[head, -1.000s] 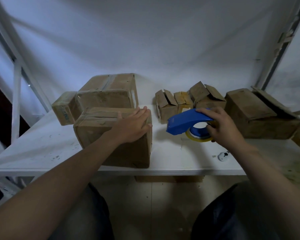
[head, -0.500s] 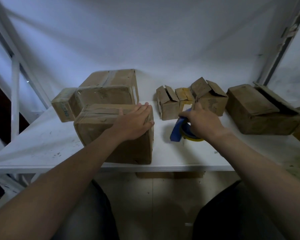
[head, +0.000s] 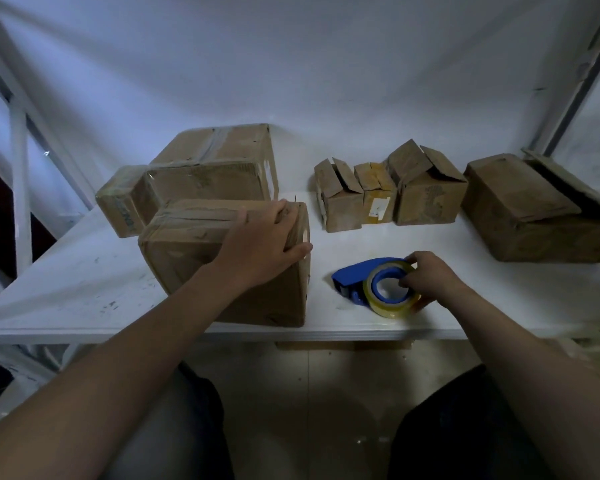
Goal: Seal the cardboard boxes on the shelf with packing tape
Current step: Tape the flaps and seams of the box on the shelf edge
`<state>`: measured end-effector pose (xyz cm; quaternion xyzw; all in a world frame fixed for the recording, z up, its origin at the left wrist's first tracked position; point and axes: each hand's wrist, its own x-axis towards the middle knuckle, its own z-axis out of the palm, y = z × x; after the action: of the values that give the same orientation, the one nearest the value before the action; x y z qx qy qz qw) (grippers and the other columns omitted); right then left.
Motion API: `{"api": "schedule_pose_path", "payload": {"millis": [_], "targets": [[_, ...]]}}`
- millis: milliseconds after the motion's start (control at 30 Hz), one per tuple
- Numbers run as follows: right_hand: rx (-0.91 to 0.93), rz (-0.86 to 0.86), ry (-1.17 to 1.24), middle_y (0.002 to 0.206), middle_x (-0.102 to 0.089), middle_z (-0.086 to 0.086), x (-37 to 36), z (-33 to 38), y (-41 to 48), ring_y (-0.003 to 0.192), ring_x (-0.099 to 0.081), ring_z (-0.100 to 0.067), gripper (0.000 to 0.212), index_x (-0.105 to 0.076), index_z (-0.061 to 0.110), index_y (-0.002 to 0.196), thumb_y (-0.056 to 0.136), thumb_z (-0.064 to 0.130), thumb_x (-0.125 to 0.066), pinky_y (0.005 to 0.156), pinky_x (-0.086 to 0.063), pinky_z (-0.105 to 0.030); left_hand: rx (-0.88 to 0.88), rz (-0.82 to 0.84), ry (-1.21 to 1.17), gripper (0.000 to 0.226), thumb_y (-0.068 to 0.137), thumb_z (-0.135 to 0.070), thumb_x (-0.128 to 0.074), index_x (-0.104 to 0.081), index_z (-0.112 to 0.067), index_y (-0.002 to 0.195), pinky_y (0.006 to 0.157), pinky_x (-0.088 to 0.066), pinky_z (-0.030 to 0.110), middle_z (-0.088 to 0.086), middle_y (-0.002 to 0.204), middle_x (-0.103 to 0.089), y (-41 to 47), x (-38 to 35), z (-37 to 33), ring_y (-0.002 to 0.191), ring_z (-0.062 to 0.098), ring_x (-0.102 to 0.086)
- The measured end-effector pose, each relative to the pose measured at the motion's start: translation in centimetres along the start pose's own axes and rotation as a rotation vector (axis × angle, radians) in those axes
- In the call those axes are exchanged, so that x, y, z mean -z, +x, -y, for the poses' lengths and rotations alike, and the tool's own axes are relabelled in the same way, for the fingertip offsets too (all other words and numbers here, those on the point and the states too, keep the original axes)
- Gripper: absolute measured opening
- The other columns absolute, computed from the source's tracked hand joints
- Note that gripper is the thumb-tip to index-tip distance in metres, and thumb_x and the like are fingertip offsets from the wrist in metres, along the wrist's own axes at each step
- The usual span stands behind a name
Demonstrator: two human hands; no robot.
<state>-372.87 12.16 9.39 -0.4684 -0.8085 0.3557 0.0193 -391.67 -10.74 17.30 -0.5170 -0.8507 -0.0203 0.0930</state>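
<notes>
Seven brown cardboard boxes in all on the white shelf point(head: 66, 278), plus a sliver of an eighth at the far right edge.

Nearest the front, left of centre: one taped brown cardboard box point(head: 187, 258), strips of tape across its top seam. On its top right corner, the left hand point(head: 260, 244), laid flat, fingers point(head: 281, 213) straight and unclenched across the top, thumb down over the front edge; pressing, not gripping.

Just to the right, apart from that box and near the shelf's front edge: one blue plastic tape dispenser point(head: 357, 271), carrying one roll of clear yellowish packing tape point(head: 388, 308). Held at the roll by the right hand point(head: 430, 277), fingers curled round the rim, one tip reaching into the blue core.

Behind the front box: one large taped cardboard box point(head: 215, 157), and one small cardboard box point(head: 118, 202) tilted against its left side. Further right along the back, three little cardboard boxes point(head: 376, 199) in a tight row, the outer two with flaps standing up, the middle one yellower and bearing a white label. Well to the right, one wide cardboard box point(head: 520, 209) with a flap hanging open.

Behind everything, a white backdrop point(head: 291, 64); at the left, white metal uprights point(head: 18, 188).
</notes>
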Motion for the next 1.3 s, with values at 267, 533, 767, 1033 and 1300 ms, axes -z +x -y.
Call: {"api": "schedule_pose_path", "payload": {"millis": [267,533,767,1033,1300], "targets": [[0.058,0.027,-0.266,0.127,-0.058,-0.016,0.3,0.5,-0.8,0.093,-0.066,-0.030,0.047,-0.047,0.010,0.139,0.096,0.018,-0.062,0.076,-0.060,-0.038,-0.197,0.086,-0.025,0.073,0.101,-0.060,-0.024,-0.008,-0.020,0.160,0.124,-0.013,0.048,-0.001,0.167,-0.007,-0.8,0.8,0.6,0.152,0.016,-0.014],[0.532,-0.120,-0.390,0.153,-0.042,-0.008,2.5,6.0,-4.4,0.137,-0.041,-0.030,0.046,-0.038,0.017,0.149,0.107,0.033,-0.040,0.103,-0.041,-0.044,-0.419,0.187,-0.082,0.070,0.100,-0.056,-0.017,-0.006,-0.022,0.160,0.125,-0.005,0.035,-0.002,0.167,-0.004,-2.4,2.2,2.0,0.151,0.009,-0.005],[0.881,-0.019,-0.237,0.162,-0.030,0.008,1.1,11.7,-7.0,0.149,-0.028,-0.012,0.050,-0.035,0.028,0.154,0.107,0.042,-0.035,0.121,-0.023,-0.032,-0.422,0.249,-0.025,0.059,0.104,-0.045,-0.025,-0.002,-0.034,0.157,0.125,-0.008,0.048,-0.009,0.166,0.000,-3.5,2.4,5.7,0.152,0.011,-0.001],[1.023,0.104,-0.190,0.156,-0.040,0.006,-4.2,17.2,-7.6,0.135,-0.023,0.007,0.045,-0.043,0.024,0.151,0.110,0.036,-0.031,0.110,-0.007,-0.001,-0.448,0.219,-0.158,0.061,0.103,-0.026,-0.048,-0.020,-0.056,0.149,0.118,-0.028,0.057,-0.006,0.159,-0.033,-4.3,3.6,9.4,0.141,0.020,-0.037],[1.086,-0.185,-0.251,0.146,-0.052,0.015,-7.5,16.7,-8.9,0.144,-0.025,-0.007,0.045,-0.058,0.034,0.137,0.105,0.049,-0.030,0.112,-0.012,-0.013,-0.328,0.002,-0.426,0.058,0.100,-0.021,-0.053,-0.034,-0.051,0.146,0.118,-0.033,0.048,-0.010,0.153,-0.044,-7.5,0.1,12.9,0.149,0.022,-0.027]]}}
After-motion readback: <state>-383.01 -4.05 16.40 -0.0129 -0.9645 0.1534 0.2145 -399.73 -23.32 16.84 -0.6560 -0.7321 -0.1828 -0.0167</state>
